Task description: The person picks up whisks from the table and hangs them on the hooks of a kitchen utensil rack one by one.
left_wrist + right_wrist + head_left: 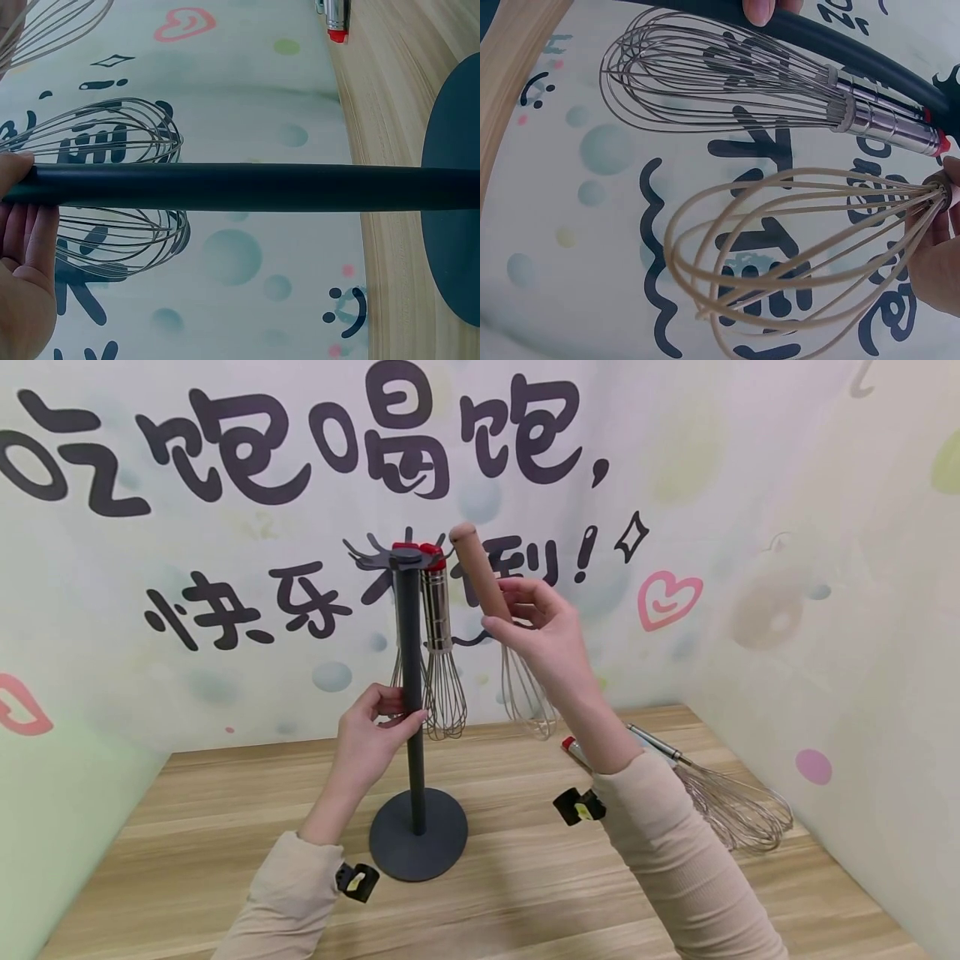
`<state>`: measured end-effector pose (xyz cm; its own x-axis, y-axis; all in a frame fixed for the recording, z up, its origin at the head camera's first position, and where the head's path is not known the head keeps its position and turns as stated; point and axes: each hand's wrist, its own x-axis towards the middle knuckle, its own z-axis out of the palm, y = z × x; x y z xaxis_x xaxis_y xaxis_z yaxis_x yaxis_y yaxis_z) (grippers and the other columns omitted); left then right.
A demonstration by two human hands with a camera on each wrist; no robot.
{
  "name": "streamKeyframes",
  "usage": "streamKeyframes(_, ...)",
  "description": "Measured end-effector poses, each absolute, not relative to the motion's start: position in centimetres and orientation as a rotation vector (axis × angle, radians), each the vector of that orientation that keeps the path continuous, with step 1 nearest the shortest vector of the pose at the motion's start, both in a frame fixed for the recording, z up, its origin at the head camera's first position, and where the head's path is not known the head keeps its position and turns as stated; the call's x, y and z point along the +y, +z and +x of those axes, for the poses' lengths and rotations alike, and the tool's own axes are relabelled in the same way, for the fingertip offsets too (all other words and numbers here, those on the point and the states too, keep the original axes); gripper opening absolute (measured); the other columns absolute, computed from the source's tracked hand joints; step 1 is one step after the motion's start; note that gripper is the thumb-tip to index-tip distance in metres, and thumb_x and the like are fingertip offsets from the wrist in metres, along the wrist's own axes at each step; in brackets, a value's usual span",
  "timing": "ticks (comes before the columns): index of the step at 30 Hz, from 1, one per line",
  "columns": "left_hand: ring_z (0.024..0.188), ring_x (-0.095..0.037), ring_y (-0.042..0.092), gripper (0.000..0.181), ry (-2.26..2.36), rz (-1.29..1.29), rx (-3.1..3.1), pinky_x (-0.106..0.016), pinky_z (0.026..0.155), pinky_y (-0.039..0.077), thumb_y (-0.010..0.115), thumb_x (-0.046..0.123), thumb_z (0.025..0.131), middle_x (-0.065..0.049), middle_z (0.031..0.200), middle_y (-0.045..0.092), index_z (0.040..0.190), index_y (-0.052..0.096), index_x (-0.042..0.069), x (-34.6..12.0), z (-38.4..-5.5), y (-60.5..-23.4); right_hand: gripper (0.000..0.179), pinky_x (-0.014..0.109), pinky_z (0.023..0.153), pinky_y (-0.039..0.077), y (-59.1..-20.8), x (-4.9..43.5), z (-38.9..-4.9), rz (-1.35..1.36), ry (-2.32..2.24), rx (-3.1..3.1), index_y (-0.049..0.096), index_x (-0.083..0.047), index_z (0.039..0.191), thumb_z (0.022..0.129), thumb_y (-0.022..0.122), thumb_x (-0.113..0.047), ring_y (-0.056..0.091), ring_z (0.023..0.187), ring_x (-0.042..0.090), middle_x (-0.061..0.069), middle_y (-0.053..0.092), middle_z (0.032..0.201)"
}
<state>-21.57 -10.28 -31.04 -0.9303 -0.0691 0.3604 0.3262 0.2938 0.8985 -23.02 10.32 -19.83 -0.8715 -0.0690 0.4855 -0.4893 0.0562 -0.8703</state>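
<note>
A dark utensil stand point(409, 635) with a round base and hooks at its top stands on the table. My left hand point(369, 739) grips its pole about halfway up, thumb in front. Two steel whisks with red handle ends hang from the hooks: one whisk point(437, 610) beside the pole, the other partly hidden behind it. My right hand point(551, 631) holds a wooden-handled whisk point(480, 572) by the lower handle, wires downward, just right of the hooks. In the right wrist view the loops of this whisk point(780, 281) look pale and hang apart from the steel ones.
On the wooden table point(247, 827), several more items lie at the right, partly behind my right forearm: a large wire whisk point(738, 802) and a red-ended handle point(576, 752). A printed backdrop point(315, 527) rises behind the table and along both sides.
</note>
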Motion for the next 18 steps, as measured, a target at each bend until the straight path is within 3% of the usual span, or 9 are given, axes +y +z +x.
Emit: streamKeyframes(18,0.090,-0.007,0.057,0.031,-1.669,-0.236,-2.249,-0.012,0.083,0.054,0.072,0.010,0.083,-0.015,0.104,0.063,0.109,0.058,0.001,-10.25,-21.64,-31.18,0.038,0.019,0.078,0.053,-20.41,9.49,-23.15,0.587,1.867,-2.020,0.059,0.000,0.117,0.081,0.070,0.002,0.058,0.094,0.014,0.000,0.061,0.101)
